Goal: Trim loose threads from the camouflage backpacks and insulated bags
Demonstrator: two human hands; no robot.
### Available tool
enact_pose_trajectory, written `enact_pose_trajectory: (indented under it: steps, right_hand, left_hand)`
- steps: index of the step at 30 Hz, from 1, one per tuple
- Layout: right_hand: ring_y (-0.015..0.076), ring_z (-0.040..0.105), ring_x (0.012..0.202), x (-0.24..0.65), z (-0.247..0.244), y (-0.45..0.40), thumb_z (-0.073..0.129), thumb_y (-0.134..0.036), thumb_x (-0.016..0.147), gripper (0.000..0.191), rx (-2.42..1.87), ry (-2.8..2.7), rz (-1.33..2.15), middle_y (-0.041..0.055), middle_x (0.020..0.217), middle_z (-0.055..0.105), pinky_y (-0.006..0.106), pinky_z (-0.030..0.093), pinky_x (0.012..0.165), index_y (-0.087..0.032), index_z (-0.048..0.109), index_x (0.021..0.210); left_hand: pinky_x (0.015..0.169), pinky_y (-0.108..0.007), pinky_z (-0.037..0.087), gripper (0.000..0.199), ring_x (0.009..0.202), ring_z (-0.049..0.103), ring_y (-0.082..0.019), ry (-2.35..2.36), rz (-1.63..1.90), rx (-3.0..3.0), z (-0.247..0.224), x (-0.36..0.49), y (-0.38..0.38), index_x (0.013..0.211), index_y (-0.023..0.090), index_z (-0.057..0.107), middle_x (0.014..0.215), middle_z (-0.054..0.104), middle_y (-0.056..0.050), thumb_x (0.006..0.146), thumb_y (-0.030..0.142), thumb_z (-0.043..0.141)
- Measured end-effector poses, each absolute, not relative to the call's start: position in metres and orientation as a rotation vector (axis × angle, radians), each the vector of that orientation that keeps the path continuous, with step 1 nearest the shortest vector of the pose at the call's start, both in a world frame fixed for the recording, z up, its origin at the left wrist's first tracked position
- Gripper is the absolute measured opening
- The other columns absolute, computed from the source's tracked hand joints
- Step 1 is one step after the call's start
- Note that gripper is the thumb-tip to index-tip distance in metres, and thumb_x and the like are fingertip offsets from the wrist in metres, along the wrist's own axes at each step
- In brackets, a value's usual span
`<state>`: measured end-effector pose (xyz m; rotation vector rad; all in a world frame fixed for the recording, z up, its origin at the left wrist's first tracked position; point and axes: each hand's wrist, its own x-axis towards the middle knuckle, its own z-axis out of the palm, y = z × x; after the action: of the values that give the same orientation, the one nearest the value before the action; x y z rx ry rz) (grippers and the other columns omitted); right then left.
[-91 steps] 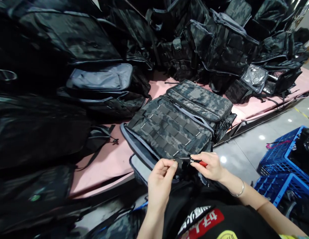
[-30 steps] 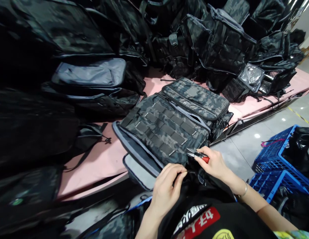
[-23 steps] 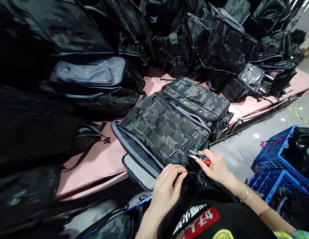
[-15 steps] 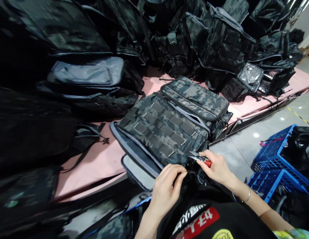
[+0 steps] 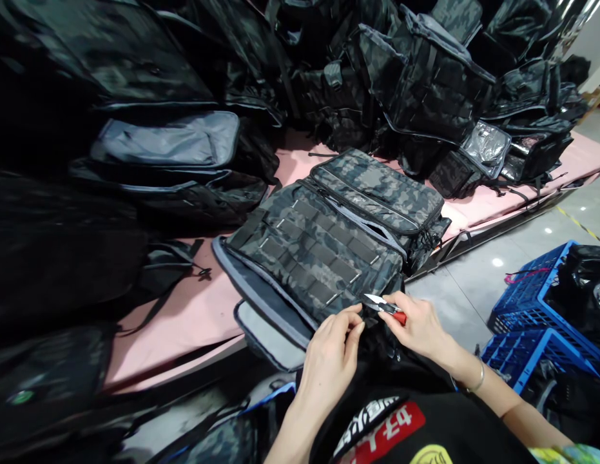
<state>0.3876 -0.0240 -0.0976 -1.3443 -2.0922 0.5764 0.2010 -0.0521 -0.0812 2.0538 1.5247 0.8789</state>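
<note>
A dark camouflage backpack (image 5: 323, 251) lies on the pink table with its zipped compartments partly open. My right hand (image 5: 416, 322) grips small snips (image 5: 387, 309) with red handles, their blades pointing left over the bag's near right corner. Close to the blade tips, my left hand (image 5: 331, 354) is pinched at the bag's near edge; what lies between its fingertips is too small to make out.
More dark camouflage bags (image 5: 435, 84) are piled along the far side and the left. The pink table (image 5: 203, 309) runs diagonally. Blue crates (image 5: 536, 290) with black items stand on the floor at right.
My left hand has moved slightly up, toward the snips. The snips have shifted a little left and their blades are turned slightly differently. The backpack has stayed in place.
</note>
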Motion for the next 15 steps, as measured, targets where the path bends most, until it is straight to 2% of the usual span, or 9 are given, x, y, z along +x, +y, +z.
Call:
enact_pose_trajectory:
  steps: [4,9,15]
  right_hand:
    - [0.0158,0.064,0.08,0.384,-0.096,-0.028,0.048,-0.031,0.089,0.018,-1.396,-2.096,0.5,0.0036,0.095,0.066,0.024,0.046,0.068,-0.019,0.056,0.099]
    - [0.0165,0.064,0.081,0.384,-0.091,-0.03,0.046,-0.032,0.09,0.018,-1.421,-2.122,0.498,0.005,0.095,0.067,0.025,0.046,0.068,-0.019,0.056,0.098]
    - [0.0174,0.064,0.083,0.386,-0.086,-0.03,0.046,-0.031,0.09,0.015,-1.429,-2.147,0.531,0.0018,0.097,0.066,0.025,0.045,0.067,-0.02,0.053,0.099]
  left_hand:
    - [0.079,-0.031,0.046,0.01,0.104,0.057,-0.019,1.538,0.919,2.065,-0.085,0.208,-0.054,0.082,0.019,0.047,0.088,0.062,-0.005,0.089,0.021,0.041]
    - [0.081,-0.032,0.046,0.009,0.103,0.057,-0.018,1.583,0.934,2.072,-0.089,0.211,-0.057,0.084,0.019,0.048,0.095,0.062,-0.006,0.089,0.02,0.041]
    - [0.08,-0.034,0.046,0.009,0.1,0.058,-0.019,1.608,0.93,2.128,-0.091,0.212,-0.059,0.084,0.019,0.049,0.101,0.062,-0.009,0.089,0.019,0.041]
